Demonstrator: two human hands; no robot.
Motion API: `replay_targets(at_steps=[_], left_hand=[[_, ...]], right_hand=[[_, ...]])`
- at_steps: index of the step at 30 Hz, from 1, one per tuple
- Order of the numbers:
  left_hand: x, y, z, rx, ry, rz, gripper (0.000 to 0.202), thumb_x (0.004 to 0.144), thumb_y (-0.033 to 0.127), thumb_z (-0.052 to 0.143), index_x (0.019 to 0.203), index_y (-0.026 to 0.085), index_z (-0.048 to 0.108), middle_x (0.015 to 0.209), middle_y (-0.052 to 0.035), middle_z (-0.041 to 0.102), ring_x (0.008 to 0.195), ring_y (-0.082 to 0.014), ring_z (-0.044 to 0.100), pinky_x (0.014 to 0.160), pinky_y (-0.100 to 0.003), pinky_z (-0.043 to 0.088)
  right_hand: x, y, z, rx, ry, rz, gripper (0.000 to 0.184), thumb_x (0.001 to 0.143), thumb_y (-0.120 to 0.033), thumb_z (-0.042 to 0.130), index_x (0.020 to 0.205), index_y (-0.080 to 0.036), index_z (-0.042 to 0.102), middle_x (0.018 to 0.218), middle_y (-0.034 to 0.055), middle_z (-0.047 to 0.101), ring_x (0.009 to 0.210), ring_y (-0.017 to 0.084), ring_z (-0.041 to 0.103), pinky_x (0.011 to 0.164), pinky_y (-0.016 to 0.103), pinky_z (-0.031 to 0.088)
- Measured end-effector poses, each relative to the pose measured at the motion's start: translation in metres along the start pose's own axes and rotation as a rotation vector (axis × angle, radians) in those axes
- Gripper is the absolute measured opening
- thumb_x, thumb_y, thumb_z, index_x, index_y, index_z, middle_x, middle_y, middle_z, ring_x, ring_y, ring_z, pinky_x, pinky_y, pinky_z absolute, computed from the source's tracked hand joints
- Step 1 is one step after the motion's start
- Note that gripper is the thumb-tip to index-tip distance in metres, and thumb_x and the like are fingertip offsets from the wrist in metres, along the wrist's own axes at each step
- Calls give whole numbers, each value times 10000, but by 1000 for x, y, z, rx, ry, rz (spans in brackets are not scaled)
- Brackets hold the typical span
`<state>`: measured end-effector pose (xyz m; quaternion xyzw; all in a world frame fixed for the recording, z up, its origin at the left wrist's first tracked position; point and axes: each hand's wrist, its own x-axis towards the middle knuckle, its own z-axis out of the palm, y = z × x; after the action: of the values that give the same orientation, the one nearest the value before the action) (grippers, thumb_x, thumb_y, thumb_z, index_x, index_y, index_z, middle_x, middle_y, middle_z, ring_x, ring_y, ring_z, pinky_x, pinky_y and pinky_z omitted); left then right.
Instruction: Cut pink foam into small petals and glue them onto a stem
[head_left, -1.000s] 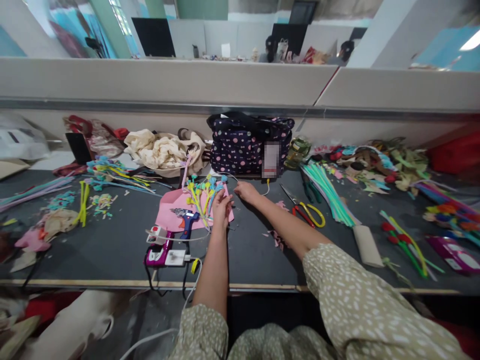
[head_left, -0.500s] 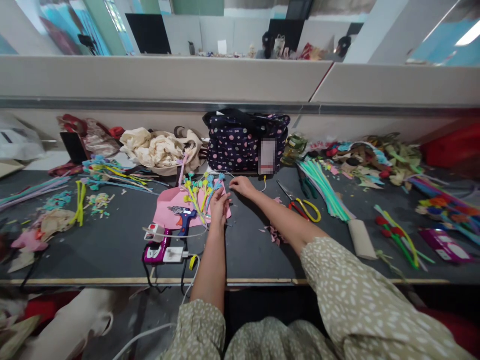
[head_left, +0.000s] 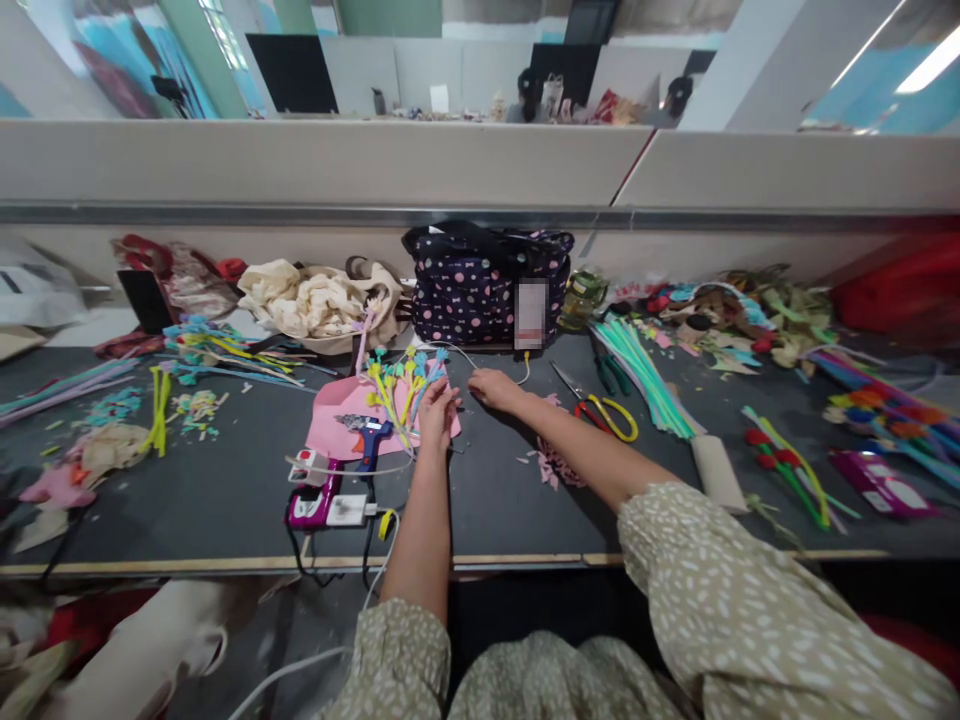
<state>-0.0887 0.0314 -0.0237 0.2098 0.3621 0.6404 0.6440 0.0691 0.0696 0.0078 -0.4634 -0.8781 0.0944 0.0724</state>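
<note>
On the dark table (head_left: 495,510), flowers (head_left: 386,378) lie left of my left hand (head_left: 435,412), which is nearer them than my right hand (head_left: 493,388) (I can't tell if either grips anything).

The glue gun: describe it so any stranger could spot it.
Find the spotted bag on the dark table, then the pink sheet in front, leftward. On its near edge lies the glue gun, set apart from the colourful stems by its dark-blue body and orange trigger.

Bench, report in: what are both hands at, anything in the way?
Left hand beside fuzzy flowers, grip unclear. Right hand just right of it, grip unclear. Flowers partly over pink sheet. Possible obstacle: blue glue gun, close by.
</note>
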Motion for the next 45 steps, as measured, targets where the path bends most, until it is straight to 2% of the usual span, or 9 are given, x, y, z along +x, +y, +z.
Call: replay_targets(at_steps=[4, 8, 11, 15, 20, 26, 30, 37, 45], left_hand=[[-2, 2, 0, -6, 15, -5, 343, 586, 84, 737, 909, 168, 655, 909, -33, 639, 704, -105, 643, 632, -223, 509], [-2, 4, -1, -11, 35, -5, 311, 593, 89, 731, 887, 164, 662, 899, -46, 657, 709, -108, 641, 643, -225, 511], [-2, 3, -2, -6, 28, -2, 302, 594, 97, 729, 882, 161, 663, 916, -50, 666, 701, -101, 635, 642, -223, 506], [-1, 3, -2, -4, 24, 0, 297, 595, 111, 732, 880, 157, 662, 905, -51, 671, 678, -93, 628, 640, -222, 508], [-1, 3, -2, -6, 23, -18, 294, 589, 114, 731, 871, 157, 663, 872, -43, 675, 661, -84, 623, 633, -209, 508], [-2, 2, -2, -14, 27, -13, 289, 581, 107, 734, 859, 153, 666, 829, -37, 679, 632, -82, 615, 619, -207, 509], [-1, 2, -2, -12, 17, -12, 298, 580, 106, 738, 862, 159, 657, 813, -28, 675, 618, -76, 612, 610, -199, 506], [0, 2, -2, -6, 38, -9, 281, 598, 112, 741, 862, 153, 653, 812, -33, 675, 620, -77, 615, 644, -221, 505], [0, 2, -3, -12, 49, -9, 265, 598, 110, 740, 848, 148, 659, 802, -38, 677, 622, -81, 614, 632, -223, 505]], right_hand=[[5, 2, 2, 42, 43, 93, 205, 852, -190, 515, 954, -139, 686, 933, 93, 682, 852, 159, 596, 742, 228, 393], [16, 6, 3, 89, 56, 178, 272, 900, -209, 445, 1024, -140, 677, 859, 44, 703, 731, 118, 619, 662, 197, 406], [20, 5, 3, 90, 51, 205, 288, 903, -205, 443, 1055, -148, 681, 863, 41, 707, 741, 120, 629, 664, 197, 409], [16, 1, -1, 51, 28, 166, 231, 846, -170, 518, 943, -167, 727, 949, 80, 697, 874, 168, 615, 721, 227, 397], [4, 1, -7, 18, -44, 31, 168, 826, -209, 562, 855, -189, 727, 960, 70, 669, 895, 164, 583, 735, 220, 376], [-11, -8, 3, -29, 15, 63, 264, 911, -196, 428, 1001, -129, 666, 1014, 131, 639, 956, 190, 557, 802, 259, 365], [-13, -6, 5, -27, 22, 110, 236, 903, -210, 459, 1013, -126, 651, 991, 114, 667, 902, 174, 586, 765, 240, 375], [11, -10, 1, -44, 6, 166, 250, 912, -268, 472, 995, -169, 687, 989, 79, 703, 902, 165, 621, 736, 221, 398], [35, -33, -6, -124, -89, 117, 233, 880, -208, 506, 951, -100, 701, 998, 193, 688, 935, 236, 642, 789, 275, 441]])
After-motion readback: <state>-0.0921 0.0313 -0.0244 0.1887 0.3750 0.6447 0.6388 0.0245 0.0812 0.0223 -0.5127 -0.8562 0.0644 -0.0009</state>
